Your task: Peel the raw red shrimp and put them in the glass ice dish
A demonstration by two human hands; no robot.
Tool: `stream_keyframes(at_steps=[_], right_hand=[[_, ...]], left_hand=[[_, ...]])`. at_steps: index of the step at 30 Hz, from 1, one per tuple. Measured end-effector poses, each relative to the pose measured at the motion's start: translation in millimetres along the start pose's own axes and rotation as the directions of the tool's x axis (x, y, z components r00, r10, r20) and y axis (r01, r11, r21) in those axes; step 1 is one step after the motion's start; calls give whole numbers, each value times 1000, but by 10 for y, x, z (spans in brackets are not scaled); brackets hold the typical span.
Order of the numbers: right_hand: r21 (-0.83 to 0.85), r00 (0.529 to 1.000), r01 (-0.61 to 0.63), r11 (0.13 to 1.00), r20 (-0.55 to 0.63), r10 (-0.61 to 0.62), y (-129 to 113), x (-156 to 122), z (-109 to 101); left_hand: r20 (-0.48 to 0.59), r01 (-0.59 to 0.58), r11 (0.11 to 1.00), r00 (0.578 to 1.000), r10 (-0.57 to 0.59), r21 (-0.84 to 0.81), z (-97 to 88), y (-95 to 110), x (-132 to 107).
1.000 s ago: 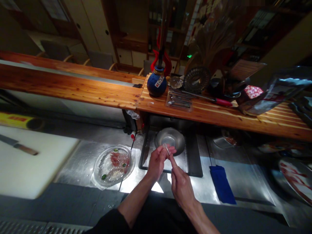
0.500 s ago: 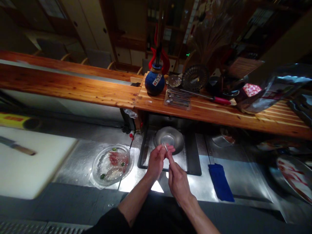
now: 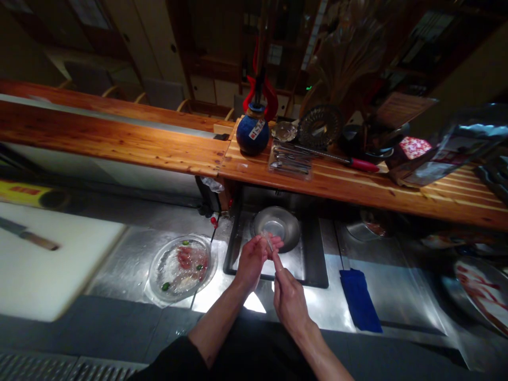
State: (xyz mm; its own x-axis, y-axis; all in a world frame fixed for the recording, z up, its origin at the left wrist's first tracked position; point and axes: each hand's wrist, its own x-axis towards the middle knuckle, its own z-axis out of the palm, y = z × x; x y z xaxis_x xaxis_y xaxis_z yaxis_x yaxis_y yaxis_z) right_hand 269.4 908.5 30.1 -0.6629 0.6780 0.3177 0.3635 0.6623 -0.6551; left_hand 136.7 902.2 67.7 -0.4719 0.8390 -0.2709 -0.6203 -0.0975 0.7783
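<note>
Here, pinching a slim tool (image 3: 270, 245) with the right hand (image 3: 290, 295), something pale (image 3: 265, 236) with the left hand (image 3: 251, 261), above the near edge of the sink (image 3: 319, 276).

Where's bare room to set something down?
Bare counter lies between the cutting board and food dish, and right of the blue cloth. The board is bare right of its knife. Crowded: around the metal bowl, left hand and right hand; the shelf near the blue pot.
</note>
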Motion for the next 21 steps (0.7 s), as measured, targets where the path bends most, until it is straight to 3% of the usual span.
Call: stream_keyframes(at_steps=[5,10,12,15,18,21], right_hand=[[-4,1000,24,1000,-6,-24,113,-52,71],[40,1000,-5,999,19,4,301,-295,120],[106,997,-75,992,39,71,371,-399,111],[195,955,-292,936,20,294,523,-473,60],[264,873,-465,845,-21,487,833,-275,-1],[296,836,-499,814,-83,542,1317,345,-13]], left_hand=[[-16,34,998,999,-35,-58,-13,1,45],[-43,68,989,996,-74,-132,-30,-72,122],[-60,84,984,994,-95,-158,-32,-110,172],[-71,122,973,988,-138,-196,-33,-170,282],[-87,150,968,982,-170,-202,-43,-265,450],[-119,173,958,972,-204,-230,-83,-407,671]])
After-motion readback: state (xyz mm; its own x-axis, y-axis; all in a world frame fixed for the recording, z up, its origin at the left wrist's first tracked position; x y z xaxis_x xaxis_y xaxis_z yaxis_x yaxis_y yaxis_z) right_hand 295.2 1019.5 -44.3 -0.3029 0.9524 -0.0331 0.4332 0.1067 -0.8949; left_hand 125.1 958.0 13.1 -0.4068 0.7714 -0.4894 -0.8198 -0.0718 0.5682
